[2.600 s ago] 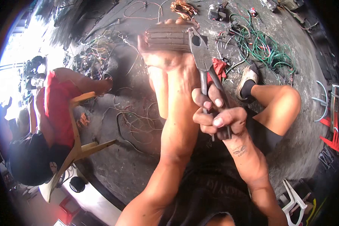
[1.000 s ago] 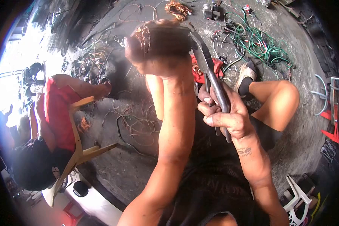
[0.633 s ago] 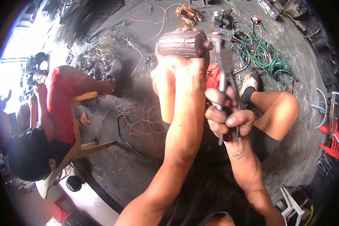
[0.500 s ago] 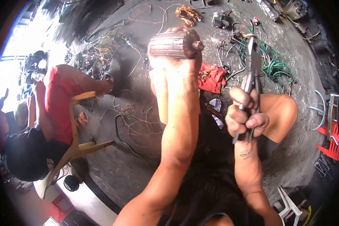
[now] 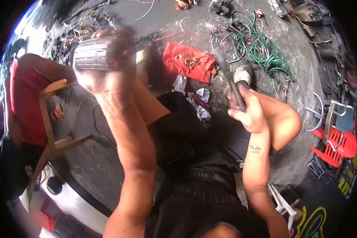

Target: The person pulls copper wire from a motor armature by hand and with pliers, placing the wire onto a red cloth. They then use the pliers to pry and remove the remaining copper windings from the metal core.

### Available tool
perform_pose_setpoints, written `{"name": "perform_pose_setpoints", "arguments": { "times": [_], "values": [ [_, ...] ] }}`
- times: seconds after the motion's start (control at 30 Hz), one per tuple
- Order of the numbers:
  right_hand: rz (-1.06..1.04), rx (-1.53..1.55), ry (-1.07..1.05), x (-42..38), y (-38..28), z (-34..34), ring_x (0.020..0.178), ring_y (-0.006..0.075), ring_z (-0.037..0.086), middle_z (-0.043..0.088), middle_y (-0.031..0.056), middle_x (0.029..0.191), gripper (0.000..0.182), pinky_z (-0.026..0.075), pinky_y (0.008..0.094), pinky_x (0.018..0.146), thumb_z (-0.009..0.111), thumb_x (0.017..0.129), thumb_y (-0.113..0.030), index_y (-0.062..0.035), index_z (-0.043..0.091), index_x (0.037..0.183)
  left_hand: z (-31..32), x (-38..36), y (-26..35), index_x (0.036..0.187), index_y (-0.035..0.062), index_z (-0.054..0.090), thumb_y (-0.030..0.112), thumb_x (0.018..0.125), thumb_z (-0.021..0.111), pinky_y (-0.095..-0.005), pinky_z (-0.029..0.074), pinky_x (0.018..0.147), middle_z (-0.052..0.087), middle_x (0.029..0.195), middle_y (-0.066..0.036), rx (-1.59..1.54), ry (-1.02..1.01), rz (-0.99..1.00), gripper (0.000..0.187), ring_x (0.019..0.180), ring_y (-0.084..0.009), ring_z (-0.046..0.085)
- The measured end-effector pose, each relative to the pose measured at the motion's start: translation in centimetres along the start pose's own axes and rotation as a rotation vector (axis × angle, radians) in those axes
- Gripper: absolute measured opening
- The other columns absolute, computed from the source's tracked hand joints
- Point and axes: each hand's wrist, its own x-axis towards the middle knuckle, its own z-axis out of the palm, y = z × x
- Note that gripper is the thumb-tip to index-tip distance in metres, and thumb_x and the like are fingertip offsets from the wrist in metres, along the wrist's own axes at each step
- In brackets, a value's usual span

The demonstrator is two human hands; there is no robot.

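My left hand (image 5: 107, 81) is raised at the upper left, its fingers wrapped round a grooved metal motor rotor (image 5: 92, 54) whose dark right end is blurred. On the right, my right hand (image 5: 248, 107) is closed round a long dark metal tool (image 5: 231, 79), which looks like pliers and points up and left. Between the hands lies a red cloth (image 5: 184, 59) on the floor with copper-coloured scraps (image 5: 190, 61) on it. Crumpled white-and-purple pieces (image 5: 202, 97) lie just below the cloth.
Tangled green wires (image 5: 261, 51) spread over the floor (image 5: 283, 27) at the upper right. Another person in red clothing (image 5: 25, 103) sits on a chair (image 5: 47, 131) at the left. A red plastic item (image 5: 339, 146) lies at the right edge.
My left hand has moved left with the rotor. My right hand has shifted left with the tool, which now tilts. The view has shifted, showing more of the red cloth.
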Motion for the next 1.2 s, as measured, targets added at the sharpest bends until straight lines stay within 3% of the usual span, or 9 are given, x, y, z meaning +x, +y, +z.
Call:
{"name": "perform_pose_setpoints", "arguments": {
  "times": [0.03,0.13,0.2,0.33,0.6,0.67,0.9,1.07,1.2],
  "values": [
    [-0.223,-0.360,0.001,1.7,1.0,-0.3,0.067,0.0177,0.044,0.043,0.0032,0.071,0.021,0.040,0.0295,0.063,0.062,0.064,-0.002,-0.0010,0.048,0.079,0.4,-0.5,0.4,0.093,0.0011,0.055,0.030,0.080,0.051,-0.0460,0.042,0.088,0.057,0.092,-0.015,-0.014,-0.007,-0.047,0.032,0.092,-0.0291,0.053],
    [-0.130,-0.686,0.026,6.3,7.2,-0.2,0.071,0.0275,0.054,0.053,0.0135,0.074,0.015,0.043,0.0362,0.067,0.057,0.066,-0.004,-0.0013,0.054,0.081,1.3,-1.8,1.3,0.090,0.0017,0.054,0.029,0.079,0.049,-0.0444,0.043,0.086,0.056,0.088,-0.012,-0.104,0.057,0.006,0.030,0.090,-0.0268,0.053],
    [0.211,-0.670,-0.034,9.9,9.6,0.0,0.087,0.0417,0.062,0.064,0.0236,0.085,0.019,0.048,0.0441,0.076,0.054,0.068,-0.005,0.0003,0.060,0.085,0.8,-1.9,3.0,0.090,0.0018,0.054,0.031,0.079,0.049,-0.0444,0.043,0.086,0.055,0.087,-0.011,-0.096,0.066,0.037,0.031,0.092,-0.0267,0.052],
    [0.272,-0.950,-0.061,16.0,14.5,0.3,0.089,0.0350,0.066,0.067,0.0227,0.089,0.024,0.050,0.0429,0.078,0.054,0.071,-0.008,-0.0030,0.065,0.092,0.8,-3.1,4.0,0.094,0.0019,0.054,0.032,0.080,0.049,-0.0453,0.044,0.086,0.055,0.089,-0.011,-0.020,0.041,-0.004,0.034,0.092,-0.0271,0.052],
    [0.335,-1.295,-0.333,22.7,16.7,1.7,0.093,0.0379,0.066,0.065,0.0279,0.094,0.025,0.051,0.0463,0.082,0.056,0.069,-0.012,0.0036,0.067,0.084,1.0,-3.7,4.3,0.104,-0.0022,0.053,0.039,0.085,0.046,-0.0526,0.043,0.090,0.056,0.096,-0.015,0.012,-0.028,0.041,0.046,0.100,-0.0340,0.051],
    [0.323,-1.315,-0.345,23.4,17.3,1.9,0.094,0.0382,0.066,0.066,0.0278,0.096,0.026,0.052,0.0459,0.084,0.056,0.070,-0.014,0.0032,0.069,0.085,2.4,-3.6,3.2,0.091,0.0043,0.052,0.024,0.074,0.058,-0.0405,0.041,0.084,0.051,0.083,-0.006,0.244,0.213,0.190,0.026,0.080,-0.0189,0.055],
    [0.514,-1.466,-0.549,25.3,18.2,1.7,0.108,0.0361,0.062,0.064,0.0233,0.114,0.036,0.049,0.0440,0.093,0.054,0.074,-0.013,0.0000,0.070,0.103,3.0,-3.6,3.4,0.089,0.0063,0.053,0.019,0.080,0.055,-0.0398,0.040,0.085,0.050,0.086,-0.004,0.078,0.160,0.120,0.016,0.083,-0.0175,0.054],
    [0.501,-1.453,-0.490,23.6,14.8,-0.4,0.103,0.0350,0.064,0.065,0.0252,0.106,0.033,0.051,0.0426,0.089,0.055,0.072,-0.015,0.0014,0.070,0.097,2.9,-3.9,3.7,0.091,0.0064,0.052,0.019,0.080,0.056,-0.0399,0.040,0.086,0.050,0.087,-0.005,0.146,0.109,0.070,0.017,0.084,-0.0176,0.054],
    [0.453,-1.316,-0.561,22.2,9.0,-4.3,0.082,0.0391,0.067,0.066,0.0265,0.088,0.031,0.051,0.0470,0.074,0.054,0.074,-0.020,0.0029,0.069,0.089,2.2,-3.7,3.5,0.098,0.0019,0.051,0.021,0.080,0.056,-0.0415,0.040,0.089,0.052,0.090,-0.008,0.215,0.055,0.087,0.027,0.086,-0.0201,0.054]
  ]
}}
